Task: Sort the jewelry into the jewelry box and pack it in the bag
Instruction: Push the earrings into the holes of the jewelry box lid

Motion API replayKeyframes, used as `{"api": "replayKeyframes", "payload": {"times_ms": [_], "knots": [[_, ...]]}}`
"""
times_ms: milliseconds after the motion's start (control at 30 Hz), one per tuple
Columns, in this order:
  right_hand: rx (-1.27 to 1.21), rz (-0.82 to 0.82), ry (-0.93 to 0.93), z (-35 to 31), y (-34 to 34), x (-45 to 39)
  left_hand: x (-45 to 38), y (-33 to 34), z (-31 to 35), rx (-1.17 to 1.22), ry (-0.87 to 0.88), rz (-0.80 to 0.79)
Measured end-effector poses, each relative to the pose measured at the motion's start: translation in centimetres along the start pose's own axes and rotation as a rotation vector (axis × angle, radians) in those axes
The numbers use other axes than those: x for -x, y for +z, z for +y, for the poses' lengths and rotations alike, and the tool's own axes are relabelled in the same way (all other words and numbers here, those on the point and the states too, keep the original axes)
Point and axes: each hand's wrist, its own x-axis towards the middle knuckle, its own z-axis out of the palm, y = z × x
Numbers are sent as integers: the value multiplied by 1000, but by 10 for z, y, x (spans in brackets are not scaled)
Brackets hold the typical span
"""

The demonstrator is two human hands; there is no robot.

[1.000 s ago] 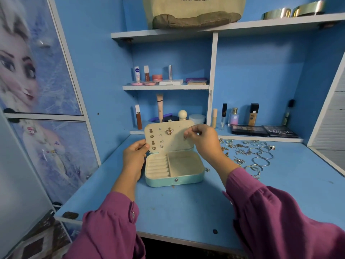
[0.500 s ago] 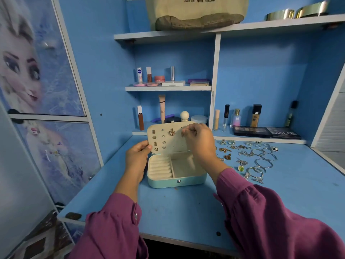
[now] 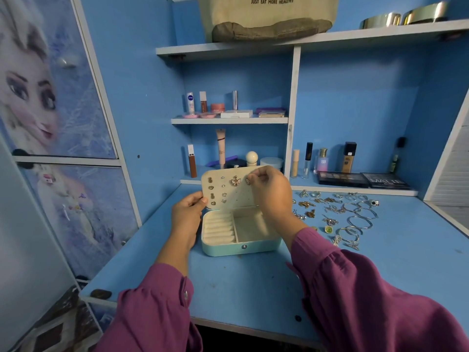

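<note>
Loose rings and bangles (image 3: pixel 355 214) are lying just right of the right hand (image 3: pixel 270 191), which is pinching a butterfly earring (image 3: pixel 248 181) against the cream lid (image 3: pixel 228 189) of the open jewelry box (image 3: pixel 241 246). The left hand (image 3: pixel 187 214) is gripping the lid's left edge.

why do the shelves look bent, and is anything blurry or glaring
Head view: wide-angle distortion bows the top shelf and side panels; the cupboard door picture at the left edge is soft; the metal bangles up top catch glare; the jewelry box at centre is sharp.

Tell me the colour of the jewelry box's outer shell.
Light turquoise on the small rounded jewelry box, with a cream lining; head view.
</note>
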Motion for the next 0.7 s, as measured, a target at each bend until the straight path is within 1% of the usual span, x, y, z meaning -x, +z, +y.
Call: {"api": "replayKeyframes", "payload": {"times_ms": [100,233,533,700], "knots": [[-9,-24,39,-5,-4,1,0,0,0,9,-7,5],[23,-110,50,-11,-12,-5,0,-1,-1,14,-6,-1],[-236,-198,279,-23,-20,-16,-7,-3,-7,8,4,-14],[-322,-232,339,-25,-25,-14,-6,-4,-8,26,4,-19]]}}
